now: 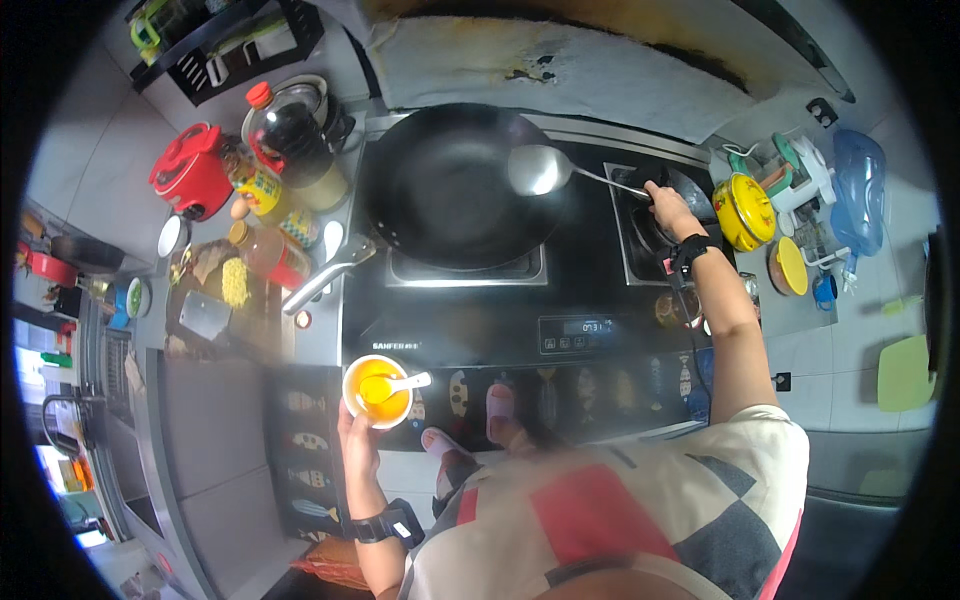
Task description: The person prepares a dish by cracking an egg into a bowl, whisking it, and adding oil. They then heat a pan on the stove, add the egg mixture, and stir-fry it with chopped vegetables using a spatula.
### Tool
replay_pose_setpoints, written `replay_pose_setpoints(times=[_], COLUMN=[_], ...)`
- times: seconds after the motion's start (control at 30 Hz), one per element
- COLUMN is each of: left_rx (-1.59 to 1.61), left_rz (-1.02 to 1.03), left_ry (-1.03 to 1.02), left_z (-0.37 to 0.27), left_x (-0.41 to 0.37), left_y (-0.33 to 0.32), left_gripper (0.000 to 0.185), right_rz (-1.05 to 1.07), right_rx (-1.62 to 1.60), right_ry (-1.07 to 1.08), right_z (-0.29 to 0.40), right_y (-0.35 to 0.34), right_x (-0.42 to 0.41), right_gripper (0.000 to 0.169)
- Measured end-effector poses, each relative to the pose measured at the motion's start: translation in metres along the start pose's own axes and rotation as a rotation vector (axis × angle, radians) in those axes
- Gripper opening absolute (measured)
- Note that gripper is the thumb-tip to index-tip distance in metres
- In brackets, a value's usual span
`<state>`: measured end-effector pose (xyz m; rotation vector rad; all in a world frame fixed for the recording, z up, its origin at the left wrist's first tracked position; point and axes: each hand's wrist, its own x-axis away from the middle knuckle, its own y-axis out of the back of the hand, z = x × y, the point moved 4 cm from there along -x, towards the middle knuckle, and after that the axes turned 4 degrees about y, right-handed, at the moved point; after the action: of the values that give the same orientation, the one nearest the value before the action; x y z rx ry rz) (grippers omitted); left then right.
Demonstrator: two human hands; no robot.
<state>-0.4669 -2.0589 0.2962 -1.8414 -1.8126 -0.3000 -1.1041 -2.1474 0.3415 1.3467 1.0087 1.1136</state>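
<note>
My left hand [358, 431] holds a white bowl [347, 382] in front of the cooktop's front edge. Orange-yellow liquid, which looks like beaten egg, is in it, and a white spoon [411, 382] rests there with its handle over the rim. My right hand [669, 208] grips the handle of a metal wok spatula [541, 170], over the right burner. The spatula's blade is above the right side of a large black wok [457, 187]; whether it touches the wok I cannot tell. The wok sits on the left burner, its handle [330, 274] pointing left.
Left of the wok stand a dark sauce bottle [289, 131], an oil bottle [255, 184] and a red cooker [191, 171]. A cleaver [205, 315] lies on a cutting board [259, 330] near chopped yellow food [235, 283]. A yellow pot [742, 211] stands at the right.
</note>
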Motion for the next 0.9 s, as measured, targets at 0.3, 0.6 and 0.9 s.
replay_pose_setpoints(times=[0.3, 0.6, 0.9], left_rx=[0.116, 0.13, 0.168], left_rz=[-0.006, -0.139, -0.362], left_ry=[-0.139, -0.23, 0.021], left_z=[0.033, 0.092, 0.14], left_x=[0.047, 0.127, 0.152], left_y=[0.041, 0.134, 0.192], left_gripper=[0.059, 0.056, 0.069], right_rz=[0.976, 0.464, 0.599], right_rx=[-0.861, -1.587, -1.575], right_ry=[0.142, -0.712, -0.764], right_z=[0.284, 0.336, 0.326], right_y=[-0.115, -0.247, -0.253], right_x=[0.198, 0.165, 0.153], right_gripper=[0.057, 0.02, 0.023])
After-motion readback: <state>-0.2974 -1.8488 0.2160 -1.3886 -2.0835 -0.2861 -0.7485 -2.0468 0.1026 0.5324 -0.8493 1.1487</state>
